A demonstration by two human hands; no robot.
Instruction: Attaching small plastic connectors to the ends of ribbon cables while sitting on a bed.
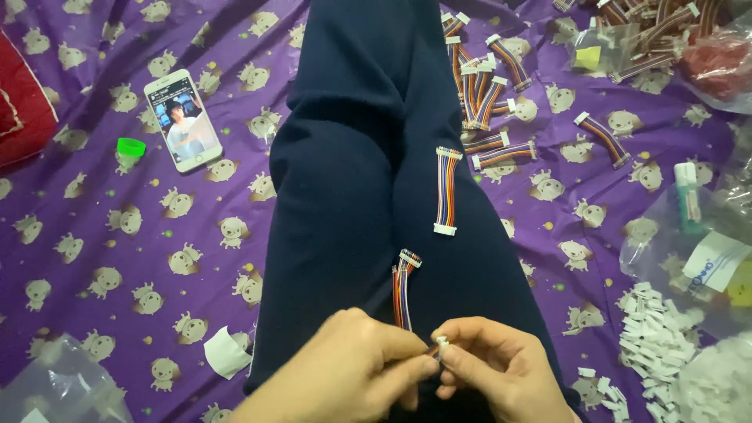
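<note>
My left hand (pixel 352 368) pinches the near end of a short multicoloured ribbon cable (pixel 402 291) that lies up my dark trouser leg (pixel 345 196). My right hand (pixel 501 368) holds a small white plastic connector (pixel 442 345) at that cable end, thumb and forefinger closed on it. A finished cable (pixel 446 190) with white connectors at both ends rests higher on the leg. Several similar cables (pixel 486 94) lie in a loose heap on the purple sheet to the right of the leg.
A smartphone (pixel 182 119) and a green cap (pixel 131 146) lie on the patterned purple sheet (pixel 117 258) at left. A pile of white connectors (pixel 654 333), clear plastic bags (pixel 697 251) and a glue-like tube (pixel 688 196) sit at right. A red cushion (pixel 19 102) is far left.
</note>
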